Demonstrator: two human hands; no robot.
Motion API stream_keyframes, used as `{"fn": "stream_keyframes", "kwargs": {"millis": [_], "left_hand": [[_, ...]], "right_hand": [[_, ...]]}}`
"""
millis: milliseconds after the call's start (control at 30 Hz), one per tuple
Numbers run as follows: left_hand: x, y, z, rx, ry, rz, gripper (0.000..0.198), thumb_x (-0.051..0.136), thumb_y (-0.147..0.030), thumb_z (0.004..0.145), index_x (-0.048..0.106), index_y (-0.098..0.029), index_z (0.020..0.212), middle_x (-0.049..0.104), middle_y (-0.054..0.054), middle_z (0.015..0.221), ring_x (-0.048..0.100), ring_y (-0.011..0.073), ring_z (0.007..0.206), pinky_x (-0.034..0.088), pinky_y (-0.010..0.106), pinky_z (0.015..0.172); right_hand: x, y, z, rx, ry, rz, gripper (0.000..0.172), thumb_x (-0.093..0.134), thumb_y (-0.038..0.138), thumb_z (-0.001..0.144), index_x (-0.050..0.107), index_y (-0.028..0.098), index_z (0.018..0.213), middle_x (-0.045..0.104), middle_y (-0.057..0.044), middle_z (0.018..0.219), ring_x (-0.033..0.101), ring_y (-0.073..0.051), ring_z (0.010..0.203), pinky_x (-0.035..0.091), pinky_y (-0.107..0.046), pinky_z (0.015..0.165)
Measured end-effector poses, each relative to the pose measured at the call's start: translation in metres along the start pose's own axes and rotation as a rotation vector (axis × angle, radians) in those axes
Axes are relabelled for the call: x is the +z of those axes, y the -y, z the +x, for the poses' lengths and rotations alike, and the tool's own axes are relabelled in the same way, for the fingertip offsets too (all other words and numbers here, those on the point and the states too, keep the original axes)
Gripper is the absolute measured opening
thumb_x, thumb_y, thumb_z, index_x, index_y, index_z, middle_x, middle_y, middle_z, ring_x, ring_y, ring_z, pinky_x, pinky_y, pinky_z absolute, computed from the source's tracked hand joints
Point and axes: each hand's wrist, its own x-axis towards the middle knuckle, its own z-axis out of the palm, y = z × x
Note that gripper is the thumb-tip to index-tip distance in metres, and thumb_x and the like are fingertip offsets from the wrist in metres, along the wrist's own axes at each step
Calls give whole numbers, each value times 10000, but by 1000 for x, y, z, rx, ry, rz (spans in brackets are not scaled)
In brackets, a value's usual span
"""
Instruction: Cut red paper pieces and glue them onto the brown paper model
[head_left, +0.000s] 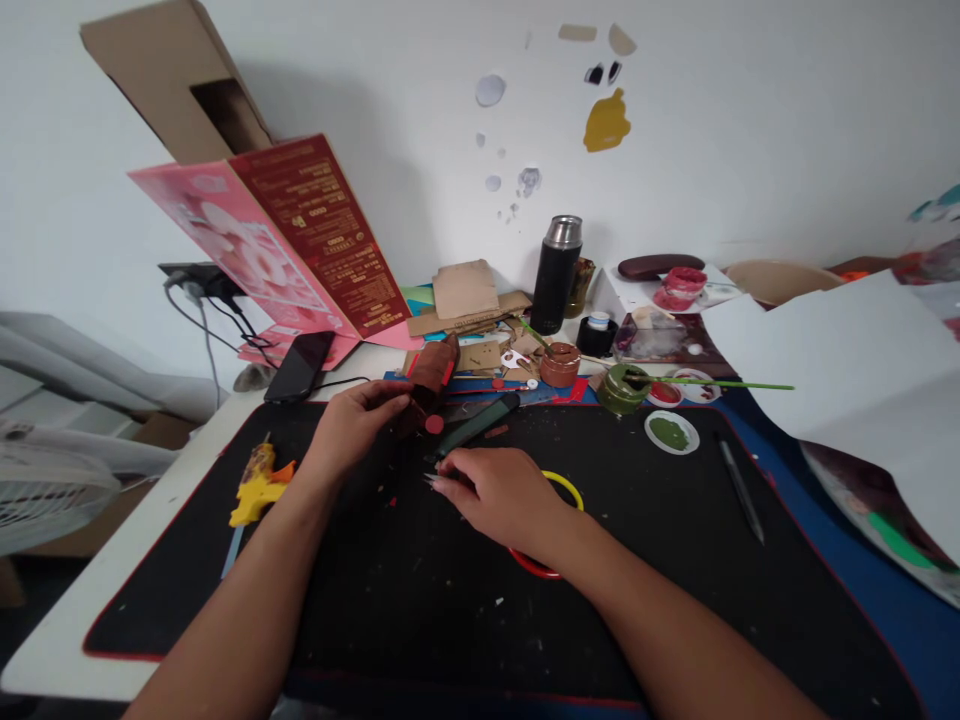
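My left hand [360, 420] has its fingers closed on the near end of a brown painted piece [433, 370] with red strips along its sides. My right hand [499, 495] is pinched over the black mat, and a small pointed metal tip [430, 477] shows at its fingertips; the rest of that tool is hidden. Just beyond the right hand lies a dark green utility knife [476, 424]. A small red disc [433, 424] sits between the brown piece and the knife. Scissors [551, 574] with yellow and red handles lie partly under my right hand and wrist.
A yellow glue gun [256, 485] and a phone [300, 366] are at the left. Paint jars [621, 390], a black flask [556, 275] and cardboard scraps [465, 290] line the back. On the right are a green paint lid [672, 432] and a pen [740, 488].
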Motion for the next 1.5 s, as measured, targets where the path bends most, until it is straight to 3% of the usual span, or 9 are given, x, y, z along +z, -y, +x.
{"fn": "stream_keyframes", "kwargs": {"millis": [733,1500], "left_hand": [[0,-4,-6,-6,-4,53,415,808,-486,720,827,-216,1035,836,68,947,772,262,880,586,386,874],[-5,2,-5,8,-34,-45,501,884,-550,647,836,-202,1005,843,88,955,779,278,876,603,364,808]], "right_hand": [[0,1,-1,-23,25,-54,221,655,388,1062,772,219,1141,838,-64,1095,779,-250,965,455,-320,761],[0,3,-1,-36,34,-76,199,669,375,1055,766,213,1115,828,-58,1044,757,-228,915,418,-308,729]]}}
